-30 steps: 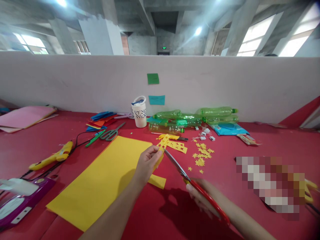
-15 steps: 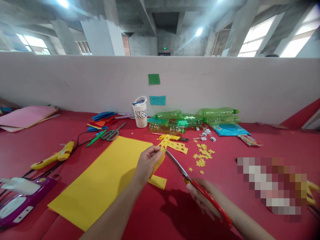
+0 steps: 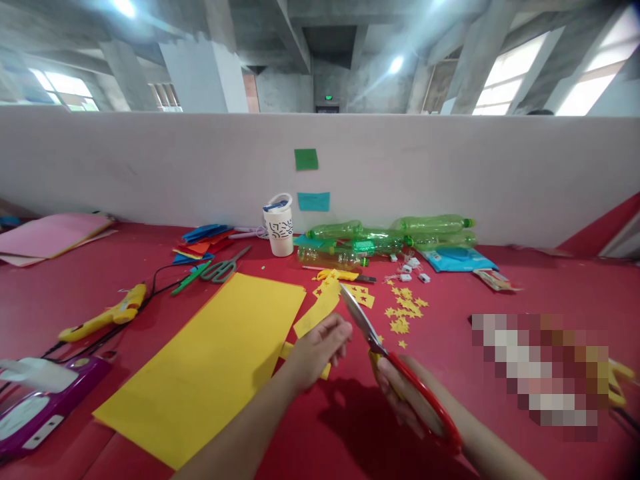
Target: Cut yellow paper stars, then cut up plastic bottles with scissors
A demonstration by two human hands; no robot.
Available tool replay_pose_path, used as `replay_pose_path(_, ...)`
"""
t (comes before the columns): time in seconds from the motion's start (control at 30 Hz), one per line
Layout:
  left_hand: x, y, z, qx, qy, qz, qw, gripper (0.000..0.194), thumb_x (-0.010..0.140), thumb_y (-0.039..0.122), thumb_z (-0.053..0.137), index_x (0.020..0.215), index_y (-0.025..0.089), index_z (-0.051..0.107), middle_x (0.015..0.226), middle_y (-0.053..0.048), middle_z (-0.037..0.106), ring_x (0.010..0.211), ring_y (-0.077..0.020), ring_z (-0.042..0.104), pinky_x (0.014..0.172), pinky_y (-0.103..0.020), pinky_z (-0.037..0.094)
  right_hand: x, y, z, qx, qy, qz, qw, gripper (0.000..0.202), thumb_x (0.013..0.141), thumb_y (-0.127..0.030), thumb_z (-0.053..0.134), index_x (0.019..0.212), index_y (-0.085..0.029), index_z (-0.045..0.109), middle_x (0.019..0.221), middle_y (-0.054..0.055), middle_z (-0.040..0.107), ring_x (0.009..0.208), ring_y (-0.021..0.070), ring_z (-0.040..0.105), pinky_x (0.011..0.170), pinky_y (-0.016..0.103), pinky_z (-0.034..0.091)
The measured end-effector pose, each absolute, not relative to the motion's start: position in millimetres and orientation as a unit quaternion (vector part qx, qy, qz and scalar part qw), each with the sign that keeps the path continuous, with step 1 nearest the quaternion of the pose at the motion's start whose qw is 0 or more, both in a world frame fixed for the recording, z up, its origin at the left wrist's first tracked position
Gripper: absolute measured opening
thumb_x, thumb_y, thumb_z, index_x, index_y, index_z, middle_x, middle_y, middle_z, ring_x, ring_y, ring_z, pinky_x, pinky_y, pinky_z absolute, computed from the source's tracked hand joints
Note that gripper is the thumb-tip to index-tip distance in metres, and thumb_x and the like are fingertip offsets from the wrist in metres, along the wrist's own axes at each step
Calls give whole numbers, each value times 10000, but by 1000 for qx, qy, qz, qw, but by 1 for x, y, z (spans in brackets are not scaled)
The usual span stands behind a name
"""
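My right hand (image 3: 407, 387) grips red-handled scissors (image 3: 367, 327), whose blades point up and to the left, pressed together or nearly so. Close to the blades, my left hand (image 3: 320, 350) is closed, thumb against curled fingers; whatever they may hold is hidden. Just beyond it a yellow paper strip (image 3: 317, 313) lies on the table, and another yellow piece is partly covered by the hand. Star-punched yellow strips (image 3: 363, 293) and a scatter of small yellow paper stars (image 3: 407, 308) lie past the scissors. Large yellow sheets (image 3: 210, 360) are stacked on the left.
Along the white partition (image 3: 150, 167) lie green plastic bottles (image 3: 380, 241), with a white cup (image 3: 280, 230) beside them. A yellow utility knife (image 3: 340, 275), grey scissors (image 3: 220, 269), a yellow glue gun (image 3: 113, 315) and a purple power strip (image 3: 65, 400) rest on the red table.
My left hand has let go of the yellow strip and moved right and toward me. The strip now lies on the table. The scissors have shifted slightly, still in my right hand.
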State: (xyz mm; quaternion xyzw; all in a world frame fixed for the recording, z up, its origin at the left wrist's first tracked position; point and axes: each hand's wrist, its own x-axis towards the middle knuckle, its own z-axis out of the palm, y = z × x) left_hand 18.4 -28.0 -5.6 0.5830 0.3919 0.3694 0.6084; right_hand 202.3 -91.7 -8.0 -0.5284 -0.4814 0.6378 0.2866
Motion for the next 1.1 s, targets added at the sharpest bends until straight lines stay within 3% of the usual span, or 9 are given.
replay_pose_path(0.1,17,-27,0,537,407,452,585,371,843,483,427,730,160,568,558,19,530,469,-86,466,486,-212,370,200,-92,-6,-538,-520,601,282,521,747,-718,437,664,-204,414,410,-102,367,294,49,339,318,165,288)
replay_pose_path(0.3,12,-18,-2,477,404,528,575,321,824,400,507,642,142,568,525,18,521,450,-83,458,474,-221,370,198,-93,3,-543,-559,583,231,514,757,-696,455,645,-199,388,483,-86,350,391,50,344,366,168,283)
replay_pose_path(0.77,11,-15,-7,437,404,557,580,261,778,325,567,616,125,607,495,18,516,446,-67,448,450,-199,358,202,-95,9,-524,-600,572,197,518,780,-703,397,683,-194,399,516,-68,392,426,60,397,399,165,300)
replay_pose_path(1.1,9,-14,-8,459,424,543,561,276,781,339,572,617,120,610,496,17,523,431,-67,456,446,-202,359,202,-94,5,-529,-575,587,211,517,770,-702,416,659,-197,406,462,-84,364,378,51,341,355,161,266)
